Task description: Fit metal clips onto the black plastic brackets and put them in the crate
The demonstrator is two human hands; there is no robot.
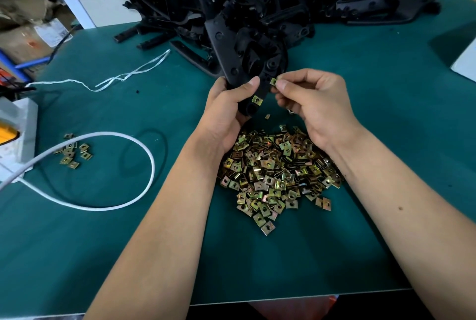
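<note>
My left hand (226,105) grips a black plastic bracket (231,46) by its lower end and holds it upright above the table. One brass-coloured metal clip (256,100) sits on the bracket's lower edge. My right hand (309,103) pinches a second clip (273,81) between thumb and forefinger, right against the bracket's edge. A large pile of loose clips (278,170) lies on the green mat below both hands. No crate is in view.
A heap of black brackets (283,2) fills the far side of the green table (386,139). A few stray clips (73,153) lie at left inside a loop of white cable (144,149). White string (128,76) and a power strip (18,129) sit further left.
</note>
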